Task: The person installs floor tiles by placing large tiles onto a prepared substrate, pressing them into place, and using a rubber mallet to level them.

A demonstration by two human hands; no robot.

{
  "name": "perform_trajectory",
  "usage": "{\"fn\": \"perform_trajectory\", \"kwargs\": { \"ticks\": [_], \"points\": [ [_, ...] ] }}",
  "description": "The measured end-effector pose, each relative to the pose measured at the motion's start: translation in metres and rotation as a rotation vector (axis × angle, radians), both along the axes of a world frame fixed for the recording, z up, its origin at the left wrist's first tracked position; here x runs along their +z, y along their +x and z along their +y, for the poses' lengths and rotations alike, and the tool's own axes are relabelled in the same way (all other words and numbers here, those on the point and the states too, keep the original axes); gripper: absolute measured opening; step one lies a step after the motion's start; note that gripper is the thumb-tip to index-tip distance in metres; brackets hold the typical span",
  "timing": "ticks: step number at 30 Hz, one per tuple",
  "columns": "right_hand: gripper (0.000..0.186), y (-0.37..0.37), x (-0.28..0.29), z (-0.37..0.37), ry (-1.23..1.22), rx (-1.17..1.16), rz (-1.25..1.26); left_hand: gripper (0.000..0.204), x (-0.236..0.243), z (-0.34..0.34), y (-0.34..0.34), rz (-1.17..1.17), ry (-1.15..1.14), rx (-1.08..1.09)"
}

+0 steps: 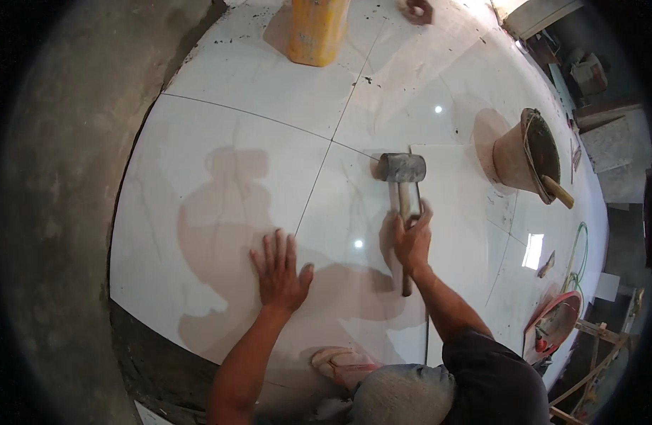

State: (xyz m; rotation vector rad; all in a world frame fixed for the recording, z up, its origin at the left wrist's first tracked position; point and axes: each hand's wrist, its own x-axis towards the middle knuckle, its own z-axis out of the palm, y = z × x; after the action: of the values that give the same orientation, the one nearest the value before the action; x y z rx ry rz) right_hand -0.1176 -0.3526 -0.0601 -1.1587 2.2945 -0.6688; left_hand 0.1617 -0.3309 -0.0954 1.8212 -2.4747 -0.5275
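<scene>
My left hand [280, 276] lies palm down with its fingers spread on a glossy white floor tile [152, 212], beside the thin joint to the tile on its right. My right hand [413, 241] is wrapped round the wooden handle of a rubber mallet [402, 168]. The mallet's grey-black head points away from me, over the right-hand tile; whether it touches the surface I cannot tell. Below my hand the handle's end sticks out. My knee [404, 393] and a sandalled foot [333, 361] show at the lower edge.
A yellow plastic container [317, 35] stands at the far side. To the right are a dirty bucket [514, 156] with a wooden handle sticking out, a green cord [581, 258], a red basin [556, 322] and a wooden frame [597, 347]. A concrete surface [64, 177] borders the tiles at left.
</scene>
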Motion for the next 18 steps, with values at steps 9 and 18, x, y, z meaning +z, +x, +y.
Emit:
{"fn": "perform_trajectory", "kwargs": {
  "ticks": [9,18],
  "points": [
    [0.045,0.068,-0.052,-0.091,-0.528,0.224,0.204,0.064,-0.007,-0.118,-0.062,0.061,-0.078,-0.229],
    [0.047,0.084,-0.05,-0.101,-0.149,0.249,0.366,0.061,-0.007,-0.223,-0.085,0.125,-0.153,-0.37]
  ]
}}
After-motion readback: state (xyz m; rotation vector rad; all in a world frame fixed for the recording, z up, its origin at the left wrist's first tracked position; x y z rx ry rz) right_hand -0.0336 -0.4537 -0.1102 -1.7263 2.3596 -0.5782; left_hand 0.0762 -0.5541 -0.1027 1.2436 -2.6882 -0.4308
